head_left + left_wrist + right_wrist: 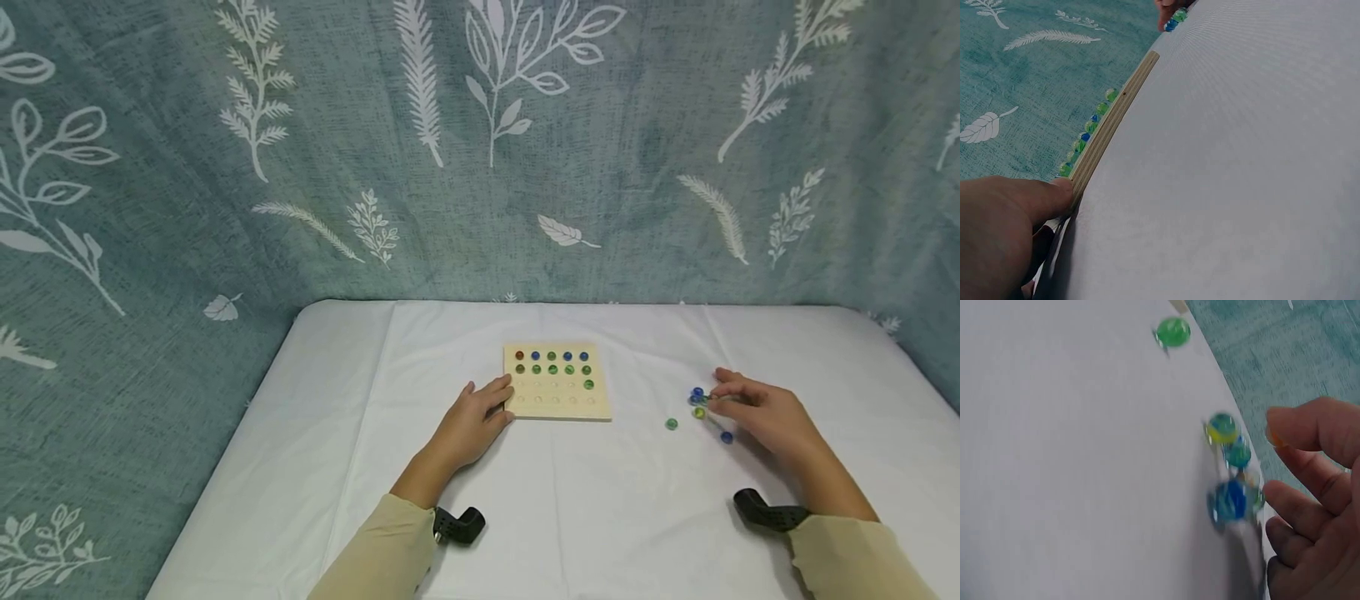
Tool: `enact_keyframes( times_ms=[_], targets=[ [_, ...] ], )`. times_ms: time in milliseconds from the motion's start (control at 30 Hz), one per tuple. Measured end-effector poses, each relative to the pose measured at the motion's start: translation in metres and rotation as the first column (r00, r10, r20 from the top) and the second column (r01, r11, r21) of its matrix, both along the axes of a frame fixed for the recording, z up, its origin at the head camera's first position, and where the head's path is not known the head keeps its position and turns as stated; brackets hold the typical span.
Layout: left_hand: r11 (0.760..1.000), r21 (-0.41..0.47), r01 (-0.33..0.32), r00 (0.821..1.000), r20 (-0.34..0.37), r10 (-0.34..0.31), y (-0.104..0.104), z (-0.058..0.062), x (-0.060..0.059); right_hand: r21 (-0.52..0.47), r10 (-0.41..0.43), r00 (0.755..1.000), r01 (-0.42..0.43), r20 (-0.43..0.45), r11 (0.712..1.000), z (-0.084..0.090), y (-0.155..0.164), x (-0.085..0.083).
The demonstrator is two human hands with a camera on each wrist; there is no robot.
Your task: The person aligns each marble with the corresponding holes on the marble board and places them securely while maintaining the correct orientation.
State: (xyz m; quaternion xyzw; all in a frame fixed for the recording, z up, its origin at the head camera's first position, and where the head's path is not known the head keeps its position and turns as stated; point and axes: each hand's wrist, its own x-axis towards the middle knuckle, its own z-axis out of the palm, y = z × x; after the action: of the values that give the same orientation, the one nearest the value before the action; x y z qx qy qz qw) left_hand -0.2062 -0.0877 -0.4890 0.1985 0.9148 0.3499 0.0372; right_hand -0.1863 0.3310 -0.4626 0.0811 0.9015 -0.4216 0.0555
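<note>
A pale wooden board [557,407] lies flat on the white cloth. Glass marbles fill its two back rows, and one green marble [588,384] sits at the right end of the third row; pale hollows show elsewhere in the front rows. Against the board's left edge rests my left hand [467,423], its thumb touching the near corner. On the right, my right hand [768,421] pinches a marble [1274,437] with an orange tint between thumb and index finger, mostly hidden by them. Loose beside that hand are a yellow-green marble [699,412] and blue marbles [697,392].
A green marble [671,424] lies apart, left of the loose group, and a blue marble [726,437] lies nearer me. The white cloth [622,517] has creases. A leaf-patterned curtain [480,200] hangs behind the table. Each wrist wears a black camera [461,526].
</note>
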Motion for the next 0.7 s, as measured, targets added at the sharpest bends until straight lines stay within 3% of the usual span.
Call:
enact_keyframes(
  times_ms=[133,333,700],
  targets=[
    [1.0,-0.003,-0.002,1.0,-0.001,0.002,0.0,0.0,0.001,-0.038,-0.017,0.999,0.016,-0.028,0.999,0.011,-0.021,-0.002],
    [1.0,0.002,-0.006,1.0,-0.001,0.006,0.0,0.0,0.0,-0.131,0.029,0.997,-0.038,-0.069,0.991,0.024,-0.064,-0.013],
    [1.0,-0.001,-0.009,1.0,-0.001,0.009,0.0,0.001,0.001,-0.181,0.059,0.997,-0.068,-0.055,0.981,0.01,-0.117,-0.027]
  ],
)
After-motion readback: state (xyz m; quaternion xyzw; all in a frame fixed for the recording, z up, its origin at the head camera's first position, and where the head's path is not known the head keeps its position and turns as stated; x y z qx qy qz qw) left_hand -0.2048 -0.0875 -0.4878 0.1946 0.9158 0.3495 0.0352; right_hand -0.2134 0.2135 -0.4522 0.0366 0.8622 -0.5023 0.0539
